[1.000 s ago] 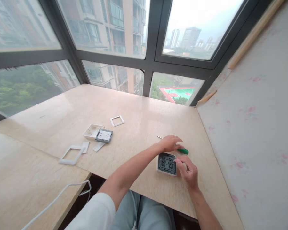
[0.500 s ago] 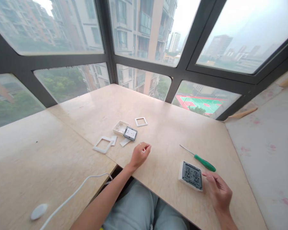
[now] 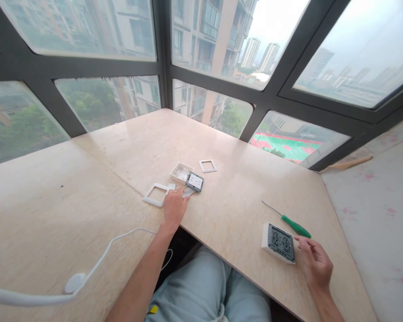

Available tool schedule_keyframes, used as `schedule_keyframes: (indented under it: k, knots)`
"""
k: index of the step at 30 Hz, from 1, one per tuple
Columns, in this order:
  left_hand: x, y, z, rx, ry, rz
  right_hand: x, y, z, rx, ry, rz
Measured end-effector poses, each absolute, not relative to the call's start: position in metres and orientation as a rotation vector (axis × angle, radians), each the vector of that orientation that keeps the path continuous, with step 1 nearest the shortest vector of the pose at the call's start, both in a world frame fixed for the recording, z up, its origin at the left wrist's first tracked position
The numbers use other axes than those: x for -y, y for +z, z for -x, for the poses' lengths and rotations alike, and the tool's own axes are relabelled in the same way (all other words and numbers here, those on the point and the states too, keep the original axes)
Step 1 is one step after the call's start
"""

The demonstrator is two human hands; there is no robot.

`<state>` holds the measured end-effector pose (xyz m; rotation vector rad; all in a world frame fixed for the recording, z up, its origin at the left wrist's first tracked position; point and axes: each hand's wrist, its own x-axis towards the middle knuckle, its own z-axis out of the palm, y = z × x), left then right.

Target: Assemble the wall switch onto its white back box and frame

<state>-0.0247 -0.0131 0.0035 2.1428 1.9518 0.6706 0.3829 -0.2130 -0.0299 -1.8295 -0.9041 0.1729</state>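
My left hand [image 3: 173, 206] reaches over small white plastic pieces, fingers stretched and thumb apart. Its fingertips are at a white strip [image 3: 188, 192] and the edge of a white square frame [image 3: 152, 200]; whether they touch is hard to tell. Just beyond lie an open white wall box [image 3: 180, 173] and a grey-backed socket module [image 3: 195, 182] leaning against it. At the right, a white box with a dark grey module [image 3: 280, 243] fitted in it lies on the table. My right hand [image 3: 316, 264] is closed beside its right edge, thumb and forefinger pinched; anything between them is too small to name.
A screwdriver with a green handle [image 3: 295, 226] lies behind the right box. Another thin white frame [image 3: 207, 166] is farther back. A white cable [image 3: 112, 243] and a round white disc [image 3: 75, 283] are at the left. Windows border the table [image 3: 235, 205].
My left hand has moved left and forward onto the white pieces, its fingers opening out. My right hand stays beside the box. The view has shifted slightly.
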Motion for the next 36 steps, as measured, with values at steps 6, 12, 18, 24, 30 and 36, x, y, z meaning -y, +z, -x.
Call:
schedule_keyframes:
  k: [6,12,18,24,30,36]
  knots:
    - [0.027,0.017,0.026,-1.928,0.658,-2.066,0.212,-0.035,-0.382,1.288,0.572,1.772]
    - [0.057,0.032,0.014,-1.530,1.030,-1.520,0.216,-0.030,-0.388,1.475,0.742,1.726]
    - [0.076,0.040,-0.049,-0.926,0.917,-0.764,0.217,-0.030,-0.383,1.437,0.750,1.615]
    - [0.095,0.049,-0.119,-0.818,0.717,-0.739,0.218,-0.031,-0.378,1.349,0.576,1.502]
    - [0.108,0.051,-0.177,-0.814,0.580,-1.021,0.213,-0.015,-0.373,1.430,0.261,1.480]
    - [0.112,0.052,-0.201,-0.707,0.504,-1.127,0.211,-0.003,-0.367,1.515,-0.035,1.462]
